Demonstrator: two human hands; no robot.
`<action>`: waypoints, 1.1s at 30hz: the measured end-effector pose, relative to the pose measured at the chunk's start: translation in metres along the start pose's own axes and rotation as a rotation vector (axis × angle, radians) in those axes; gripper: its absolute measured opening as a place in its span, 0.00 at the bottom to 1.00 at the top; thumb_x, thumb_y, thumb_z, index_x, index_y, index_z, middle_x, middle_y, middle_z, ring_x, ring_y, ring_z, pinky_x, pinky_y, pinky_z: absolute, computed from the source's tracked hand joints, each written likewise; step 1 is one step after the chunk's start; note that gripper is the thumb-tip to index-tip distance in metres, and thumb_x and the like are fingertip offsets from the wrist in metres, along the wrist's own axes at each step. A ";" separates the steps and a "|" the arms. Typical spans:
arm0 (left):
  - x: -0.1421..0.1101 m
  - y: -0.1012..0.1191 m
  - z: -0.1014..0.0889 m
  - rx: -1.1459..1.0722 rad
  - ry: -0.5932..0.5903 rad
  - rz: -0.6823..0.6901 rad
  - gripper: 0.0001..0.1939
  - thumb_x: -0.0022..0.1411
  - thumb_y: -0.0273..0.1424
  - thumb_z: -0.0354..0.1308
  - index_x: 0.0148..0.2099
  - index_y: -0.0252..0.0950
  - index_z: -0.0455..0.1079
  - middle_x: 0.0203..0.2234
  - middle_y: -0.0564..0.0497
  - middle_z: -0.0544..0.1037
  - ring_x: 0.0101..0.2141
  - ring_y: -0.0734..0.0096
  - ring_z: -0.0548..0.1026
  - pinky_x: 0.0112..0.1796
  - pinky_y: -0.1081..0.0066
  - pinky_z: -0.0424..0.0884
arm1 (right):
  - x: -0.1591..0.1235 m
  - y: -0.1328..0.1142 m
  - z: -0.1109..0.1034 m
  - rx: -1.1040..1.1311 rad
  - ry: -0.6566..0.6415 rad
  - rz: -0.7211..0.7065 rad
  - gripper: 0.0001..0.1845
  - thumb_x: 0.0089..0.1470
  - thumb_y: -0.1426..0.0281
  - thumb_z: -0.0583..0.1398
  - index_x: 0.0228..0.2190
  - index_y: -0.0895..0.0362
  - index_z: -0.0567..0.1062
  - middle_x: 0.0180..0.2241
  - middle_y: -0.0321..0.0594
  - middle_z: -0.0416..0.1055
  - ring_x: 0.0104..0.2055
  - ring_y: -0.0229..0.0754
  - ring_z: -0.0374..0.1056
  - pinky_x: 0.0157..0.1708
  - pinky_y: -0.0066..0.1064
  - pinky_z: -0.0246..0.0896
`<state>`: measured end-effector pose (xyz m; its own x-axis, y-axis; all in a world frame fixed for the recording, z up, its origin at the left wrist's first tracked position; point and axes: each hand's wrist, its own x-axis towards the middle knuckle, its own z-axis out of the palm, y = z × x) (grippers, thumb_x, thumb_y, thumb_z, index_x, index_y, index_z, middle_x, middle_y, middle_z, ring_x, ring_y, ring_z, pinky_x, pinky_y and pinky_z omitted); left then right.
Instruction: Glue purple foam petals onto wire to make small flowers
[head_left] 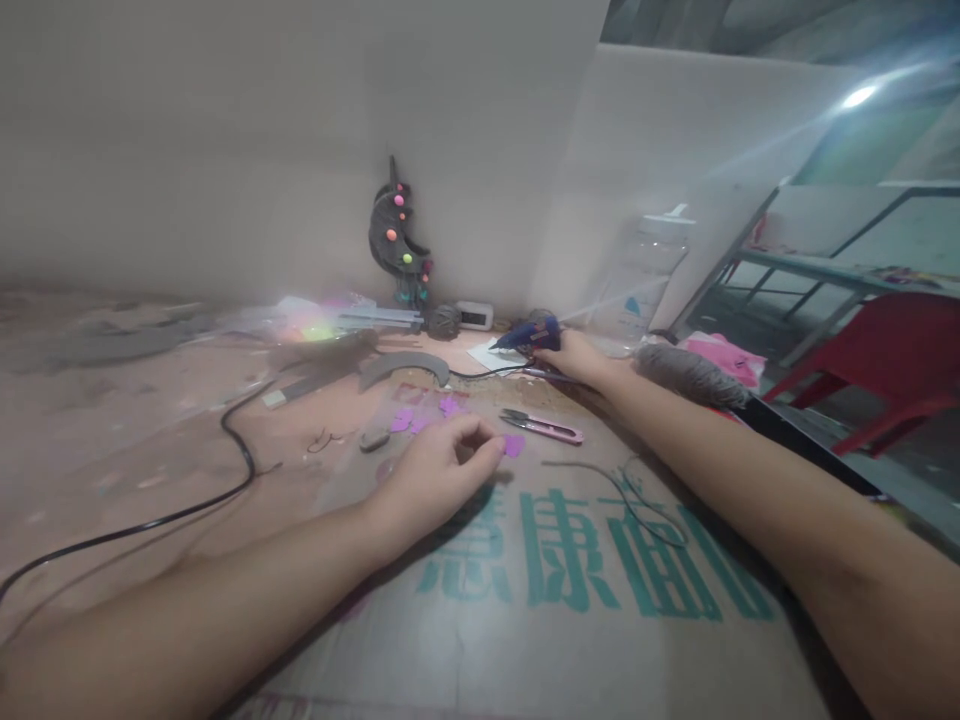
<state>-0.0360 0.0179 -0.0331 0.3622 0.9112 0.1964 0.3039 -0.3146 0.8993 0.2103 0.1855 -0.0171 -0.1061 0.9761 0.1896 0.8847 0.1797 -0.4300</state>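
Observation:
My left hand is over the cardboard with thumb and forefinger pinched on a small purple cut-out piece. More purple pieces lie just beyond its knuckles. Farther back, my right hand is closed around the handle of a dark blue glue gun. The gun's nozzle points left above a white paper. Between my hands rest pink-handled thread snips. A grey crescent-shaped piece lies to the left of the gun.
A dark crescent ornament with coloured balls leans on the wall. A black cord crosses the left side. Grey yarn and a clear bottle are at right. Printed cardboard covers the table, with loose cord on it.

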 end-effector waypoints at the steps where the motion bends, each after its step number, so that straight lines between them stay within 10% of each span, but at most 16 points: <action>1: 0.000 -0.001 0.000 -0.001 0.003 -0.003 0.12 0.64 0.36 0.53 0.30 0.36 0.66 0.24 0.54 0.74 0.30 0.69 0.76 0.30 0.72 0.67 | -0.001 -0.001 -0.001 0.001 0.005 0.024 0.16 0.53 0.64 0.64 0.39 0.64 0.77 0.34 0.50 0.80 0.37 0.47 0.75 0.38 0.32 0.66; 15: 0.004 -0.005 -0.005 -0.032 0.113 -0.065 0.12 0.65 0.38 0.53 0.33 0.36 0.68 0.28 0.54 0.73 0.32 0.70 0.73 0.33 0.72 0.66 | -0.091 -0.037 -0.057 0.259 0.118 -0.029 0.14 0.56 0.64 0.59 0.39 0.59 0.79 0.33 0.44 0.80 0.39 0.47 0.76 0.39 0.33 0.68; 33: 0.007 -0.004 -0.008 -0.025 0.128 -0.049 0.12 0.64 0.36 0.52 0.30 0.36 0.65 0.26 0.55 0.69 0.32 0.71 0.68 0.36 0.71 0.62 | -0.174 -0.024 -0.026 0.253 0.008 -0.294 0.12 0.56 0.57 0.59 0.34 0.50 0.78 0.36 0.40 0.80 0.40 0.50 0.76 0.44 0.40 0.73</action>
<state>-0.0415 0.0272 -0.0325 0.2320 0.9521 0.1990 0.2961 -0.2640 0.9180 0.2192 0.0079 -0.0166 -0.3343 0.8775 0.3438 0.6769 0.4774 -0.5602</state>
